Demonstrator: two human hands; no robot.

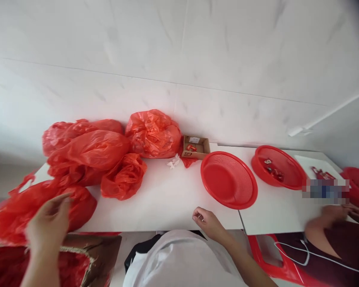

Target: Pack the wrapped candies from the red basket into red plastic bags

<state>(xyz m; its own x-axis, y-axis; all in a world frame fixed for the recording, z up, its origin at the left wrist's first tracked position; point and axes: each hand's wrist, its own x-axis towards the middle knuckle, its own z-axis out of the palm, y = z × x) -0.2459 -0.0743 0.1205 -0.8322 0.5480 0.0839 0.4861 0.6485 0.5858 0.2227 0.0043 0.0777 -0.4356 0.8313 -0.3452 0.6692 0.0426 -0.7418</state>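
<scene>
Plastic, thin and crinkly: the red bag (44, 211) at our eight o'clock looks light, limp, slippery. We'd pinch gathered film near its top. Left hand (49, 225) hovers spread over it; right hand (208, 223) rests loosely curled, empty, on the table (167, 199).
</scene>
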